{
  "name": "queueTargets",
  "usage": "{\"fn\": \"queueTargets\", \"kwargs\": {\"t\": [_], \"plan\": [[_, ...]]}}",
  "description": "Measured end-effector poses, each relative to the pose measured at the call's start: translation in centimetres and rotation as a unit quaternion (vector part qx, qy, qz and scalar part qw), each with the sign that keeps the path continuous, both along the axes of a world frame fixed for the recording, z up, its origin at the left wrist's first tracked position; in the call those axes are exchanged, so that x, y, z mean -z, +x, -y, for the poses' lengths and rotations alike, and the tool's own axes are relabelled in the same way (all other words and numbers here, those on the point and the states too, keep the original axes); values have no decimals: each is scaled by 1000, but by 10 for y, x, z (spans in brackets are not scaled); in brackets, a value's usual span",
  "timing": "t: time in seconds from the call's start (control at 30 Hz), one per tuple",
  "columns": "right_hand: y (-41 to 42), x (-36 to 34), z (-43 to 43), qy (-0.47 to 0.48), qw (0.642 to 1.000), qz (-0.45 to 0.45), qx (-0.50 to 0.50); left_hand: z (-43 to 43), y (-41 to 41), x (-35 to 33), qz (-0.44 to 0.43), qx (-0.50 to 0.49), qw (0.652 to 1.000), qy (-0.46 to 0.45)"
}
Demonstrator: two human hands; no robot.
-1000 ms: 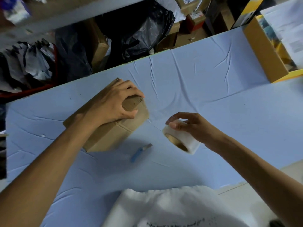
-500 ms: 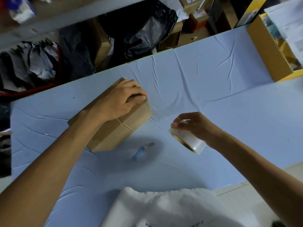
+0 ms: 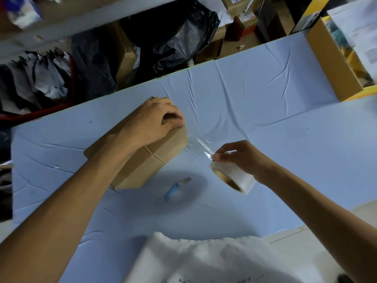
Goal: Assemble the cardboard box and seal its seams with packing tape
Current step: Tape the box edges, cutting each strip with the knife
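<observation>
A brown cardboard box lies closed on the left half of a table, tilted toward the far edge. The left hand presses down on its top, fingers curled over the right end, pinning the end of a clear strip of tape. The strip stretches taut to a white tape roll with a brown cardboard core, gripped by the right hand, thumb on the roll's upper rim. A blue knife lies on the table between box and near edge. The table wears a wrinkled pale blue cloth. Beyond the far edge sit black plastic bags and stacked cartons; an open carton stands at the far right corner.
</observation>
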State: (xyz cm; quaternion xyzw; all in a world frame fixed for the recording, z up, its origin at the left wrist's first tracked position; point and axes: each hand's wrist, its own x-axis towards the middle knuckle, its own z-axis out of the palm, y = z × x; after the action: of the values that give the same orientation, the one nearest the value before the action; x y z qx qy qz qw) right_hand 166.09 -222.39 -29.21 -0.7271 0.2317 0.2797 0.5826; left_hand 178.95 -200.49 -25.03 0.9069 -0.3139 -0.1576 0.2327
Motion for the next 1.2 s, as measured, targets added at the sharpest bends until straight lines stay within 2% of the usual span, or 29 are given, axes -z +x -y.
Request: {"fn": "queueTargets", "kwargs": {"t": [0.13,0.17,0.23,0.33,0.4,0.5,0.6,0.67,0.83,1.0,1.1,1.2], "plan": [[0,7,1,-149,987,33,-50,-4,-1,-4,-23,14,999,30],[0,6,2,-161,985,39,-52,-4,-1,-5,-22,17,999,36],[-1,1,4,-126,990,47,-53,-3,-3,-7,-14,8,999,30],[-9,-9,7,15,997,47,-63,-4,-7,-7,8,-13,1000,9],[-15,-9,10,58,994,46,-85,-6,-8,-6,8,-16,1000,6],[-15,0,11,74,993,16,-93,-6,-8,-7,3,-15,1000,3],[-15,11,13,21,993,-25,-117,-5,-9,-4,0,-10,1000,-2],[-16,16,14,28,993,-7,-116,-8,-9,-3,3,-7,1000,-2],[-24,11,19,113,990,56,-68,-11,-6,-2,5,-11,1000,-1],[-24,11,18,73,995,5,-63,-8,-8,-1,7,-11,1000,-11],[-21,13,12,43,998,6,-42,-10,-9,-4,-3,-5,1000,-12],[-22,10,11,71,997,23,-33,-12,-11,-6,-7,4,1000,-10]]}}
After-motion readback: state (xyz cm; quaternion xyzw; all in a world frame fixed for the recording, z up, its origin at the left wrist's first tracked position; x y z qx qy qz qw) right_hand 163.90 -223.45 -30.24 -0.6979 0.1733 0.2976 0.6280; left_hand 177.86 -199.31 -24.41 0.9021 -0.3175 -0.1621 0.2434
